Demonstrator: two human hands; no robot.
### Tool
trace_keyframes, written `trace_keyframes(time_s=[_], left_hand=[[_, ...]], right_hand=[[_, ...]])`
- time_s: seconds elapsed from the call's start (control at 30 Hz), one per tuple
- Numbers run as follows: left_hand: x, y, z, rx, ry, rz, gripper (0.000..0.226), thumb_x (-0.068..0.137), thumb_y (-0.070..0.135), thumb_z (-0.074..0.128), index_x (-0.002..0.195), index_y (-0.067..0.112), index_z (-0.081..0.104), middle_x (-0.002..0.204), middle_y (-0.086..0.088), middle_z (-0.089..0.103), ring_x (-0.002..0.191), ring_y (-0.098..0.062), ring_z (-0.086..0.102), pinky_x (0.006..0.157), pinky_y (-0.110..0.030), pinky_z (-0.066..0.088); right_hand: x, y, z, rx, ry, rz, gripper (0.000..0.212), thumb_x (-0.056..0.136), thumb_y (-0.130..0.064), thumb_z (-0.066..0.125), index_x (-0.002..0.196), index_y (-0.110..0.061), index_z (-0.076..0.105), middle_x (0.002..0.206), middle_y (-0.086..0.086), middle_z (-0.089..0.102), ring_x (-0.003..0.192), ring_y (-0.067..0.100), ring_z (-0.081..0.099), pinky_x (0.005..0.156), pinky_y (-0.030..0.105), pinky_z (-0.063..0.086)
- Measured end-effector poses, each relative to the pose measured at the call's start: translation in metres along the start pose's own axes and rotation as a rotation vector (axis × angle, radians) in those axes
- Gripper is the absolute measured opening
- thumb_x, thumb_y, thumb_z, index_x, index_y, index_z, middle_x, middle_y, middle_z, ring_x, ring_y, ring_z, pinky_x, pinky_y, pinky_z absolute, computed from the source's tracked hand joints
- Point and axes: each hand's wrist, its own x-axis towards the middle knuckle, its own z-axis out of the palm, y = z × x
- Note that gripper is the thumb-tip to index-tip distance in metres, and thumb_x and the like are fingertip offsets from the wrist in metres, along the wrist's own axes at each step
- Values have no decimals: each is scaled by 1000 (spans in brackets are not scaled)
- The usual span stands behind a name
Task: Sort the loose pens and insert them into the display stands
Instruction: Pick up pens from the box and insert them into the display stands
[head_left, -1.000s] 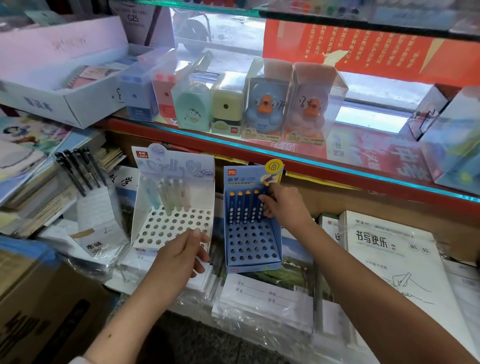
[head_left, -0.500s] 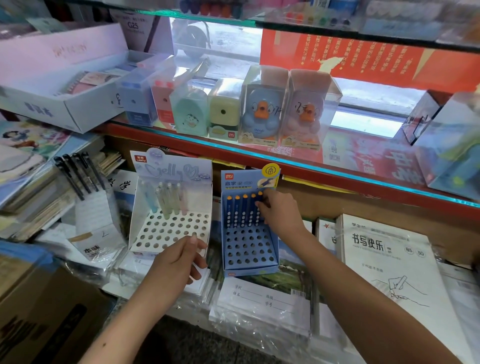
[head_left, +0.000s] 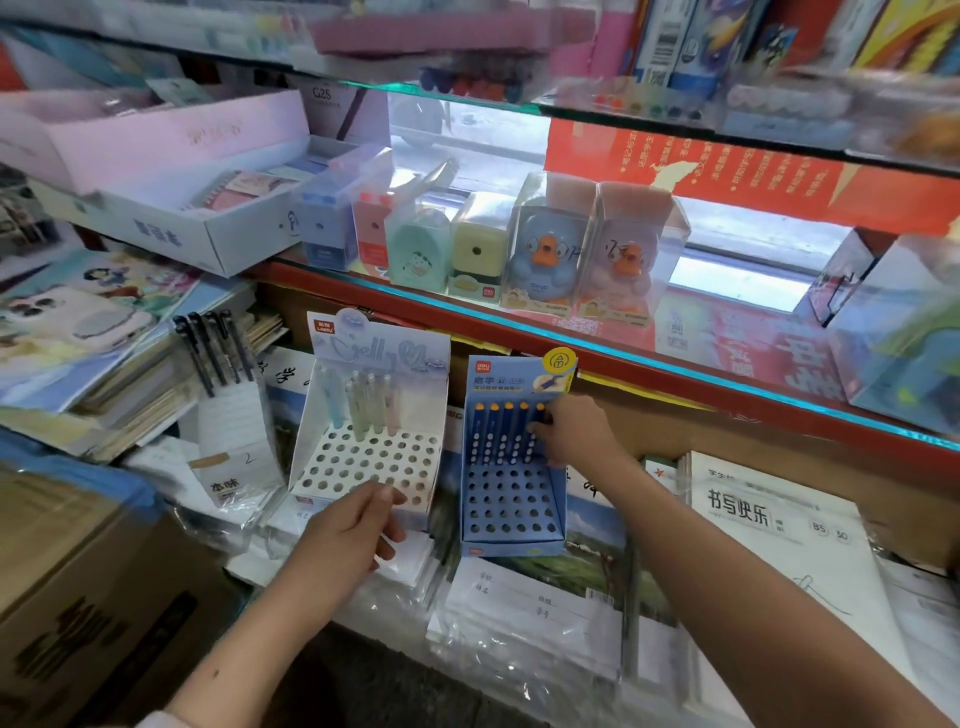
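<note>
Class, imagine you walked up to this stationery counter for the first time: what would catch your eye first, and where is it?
Two perforated pen stands stand side by side at the centre: a white stand holding a few pastel pens, and a blue stand with a back row of blue pens. The right hand reaches to that row, while the left hand rests at the white stand's front edge. On the glass shelf above sit two boxed duck figures.

Both forearms are bare from wrist to frame edge. The left hand and right hand wear no rings or gloves. A pale sleeve edge shows at lower left.
</note>
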Motion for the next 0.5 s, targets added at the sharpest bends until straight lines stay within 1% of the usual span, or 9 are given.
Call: trace_keyframes(time_s=[0.03,0.07,0.13,0.2,0.23,0.3,0.33,0.4,0.5], left_hand=[[-2,-1,-5,10,15,-3,24,99,23,38,91,23,61,80,-5,66,77,-23,62,68,-30,48],[-3,-1,-10,26,31,-5,22,98,22,40,90,23,61,83,-4,66,82,-24,62,73,-33,48],[-5,3,-22,93,58,11,17,97,24,43,92,23,59,93,-1,66,91,-22,61,81,-34,46],[-3,14,-37,196,80,62,13,96,29,45,102,26,56,100,7,60,95,-14,56,80,-29,42],[-3,22,-45,243,97,92,15,95,31,46,107,27,55,98,12,58,92,-8,55,76,-24,41],[-7,36,-65,294,148,132,18,94,32,48,110,27,53,95,15,56,84,-1,53,67,-18,39],[-10,40,-77,302,179,137,20,93,33,49,112,27,53,97,12,57,85,-3,54,67,-19,40],[-23,41,-103,307,250,122,27,93,33,51,119,25,52,107,5,55,92,-10,54,73,-25,40],[-50,26,-154,334,369,55,38,92,36,52,129,27,45,116,4,52,98,-11,49,79,-26,38]], right_hand=[[-4,-1,-5,5,0,15,34,93,-31,54,67,-10,54,77,9,63,74,25,59,61,31,45],[-10,-3,-11,2,24,27,31,93,-32,54,71,-10,55,83,10,64,74,25,59,61,31,46],[-22,-14,-29,-2,177,-1,21,93,-30,52,83,-12,57,88,9,62,74,25,56,61,30,42],[-32,-36,-48,107,342,-161,16,92,-27,52,96,-14,61,90,5,63,80,22,57,67,30,44],[-36,-51,-56,174,374,-264,19,91,-27,55,104,-15,62,94,3,65,85,20,58,72,32,47],[-40,-87,-64,239,328,-443,30,89,-27,59,117,-18,59,107,2,64,97,18,58,86,37,49],[-42,-107,-64,236,273,-503,35,88,-28,60,122,-19,57,114,2,63,103,18,57,90,36,48],[-48,-146,-60,172,180,-610,43,86,-28,62,127,-21,53,121,2,59,110,19,55,93,35,46],[-62,-206,-42,58,70,-781,49,87,-28,63,132,-18,49,130,4,54,120,21,49,98,32,39]])
